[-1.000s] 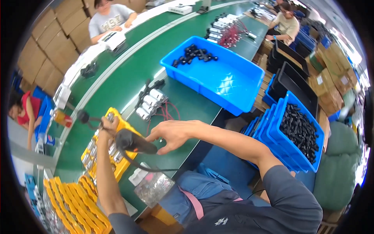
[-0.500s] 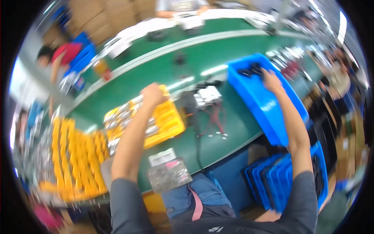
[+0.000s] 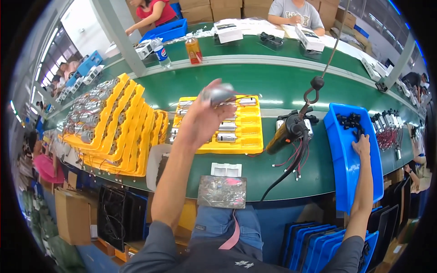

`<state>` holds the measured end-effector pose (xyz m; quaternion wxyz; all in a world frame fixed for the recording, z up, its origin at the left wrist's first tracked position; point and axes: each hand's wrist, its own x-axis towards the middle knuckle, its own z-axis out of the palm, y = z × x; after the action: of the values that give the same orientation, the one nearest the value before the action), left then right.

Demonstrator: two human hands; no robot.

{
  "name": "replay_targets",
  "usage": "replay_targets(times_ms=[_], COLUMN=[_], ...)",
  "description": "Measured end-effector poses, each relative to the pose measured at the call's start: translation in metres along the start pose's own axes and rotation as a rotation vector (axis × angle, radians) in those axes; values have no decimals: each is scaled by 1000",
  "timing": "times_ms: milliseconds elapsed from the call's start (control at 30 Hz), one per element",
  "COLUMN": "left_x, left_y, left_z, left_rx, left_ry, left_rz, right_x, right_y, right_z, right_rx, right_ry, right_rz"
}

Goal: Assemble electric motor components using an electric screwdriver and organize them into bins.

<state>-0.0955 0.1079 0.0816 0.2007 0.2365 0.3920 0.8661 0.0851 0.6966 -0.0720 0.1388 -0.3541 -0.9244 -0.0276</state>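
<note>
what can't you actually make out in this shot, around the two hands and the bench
- Head view: the grey part in the left hand is motion-blurred; its kind is unclear.
- Right hand fingertips in the blue bin: whether they grip a black part is too small to tell.
- The hanging tool has its cord top cut off by the upper edge.
- The yellow tray is partly hidden by the left hand.

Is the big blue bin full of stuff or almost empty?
Almost empty. The blue bin shows mostly bare floor, with just a few black parts at its far end, near the right hand.
</note>
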Motion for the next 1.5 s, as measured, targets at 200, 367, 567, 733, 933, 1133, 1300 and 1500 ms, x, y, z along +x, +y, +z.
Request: replay_targets(times_ms=[200, 367, 567, 733, 933, 1133, 1300, 1500], left_x=[-90, -133, -152, -170, -182, -176, -187, -210], left_y=[-3, -11, -37, -46, -43, -44, -25, -26], left_z=[-9, 2, 13, 23, 9, 11, -33, -12], left_rx=[-477, 118, 88, 126, 65, -93, -126, -170], left_ry=[41, 372, 79, 31, 258, 662, 510, 262], left_rz=[-186, -283, -321, -253, 45, 224, -6, -390], right_x=[-3, -38, -240, -297, -313, -377, -360, -321], right_y=[48, -2, -191, -321, -328, -359, -348, -343], right_z=[3, -83, -222, -232, -175, -153, -170, -169], right_rx=[-24, 451, 821, 885, 949, 1280, 1397, 1516], right_ry=[6, 467, 627, -29, -528, -699, -926, -980], right_rz=[-32, -23, -380, -627, -851, -573, 10, -209])
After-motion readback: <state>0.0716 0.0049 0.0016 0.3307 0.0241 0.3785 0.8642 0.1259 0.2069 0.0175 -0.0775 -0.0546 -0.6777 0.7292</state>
